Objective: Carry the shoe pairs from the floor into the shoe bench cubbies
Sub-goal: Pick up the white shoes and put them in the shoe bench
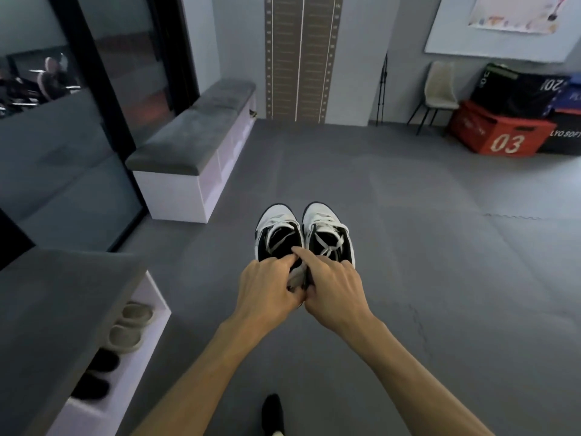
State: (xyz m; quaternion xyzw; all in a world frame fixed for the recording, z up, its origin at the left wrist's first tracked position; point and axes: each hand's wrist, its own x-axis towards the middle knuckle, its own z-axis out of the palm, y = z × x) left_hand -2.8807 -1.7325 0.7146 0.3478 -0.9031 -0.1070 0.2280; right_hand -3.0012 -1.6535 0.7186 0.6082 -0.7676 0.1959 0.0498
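A pair of black-and-white sneakers is held side by side above the grey floor, toes pointing away from me. My left hand (267, 287) grips the heel collar of the left sneaker (278, 229). My right hand (334, 291) grips the heel collar of the right sneaker (327, 229), its forefinger stretched across towards the left one. At the lower left stands a white shoe bench (138, 369) with a grey cushion top. Its cubbies hold a beige pair of slippers (130, 328) and a black pair of shoes (96, 374). A second bench (188, 162) stands further along the left wall.
Grey foam mats (408, 247) cover the floor. Stacked red, black and blue jump boxes (509, 127) and a beige chair (440, 89) stand at the far right wall. A glass partition (63, 146) runs along the left. My black-socked foot (273, 415) shows at the bottom edge.
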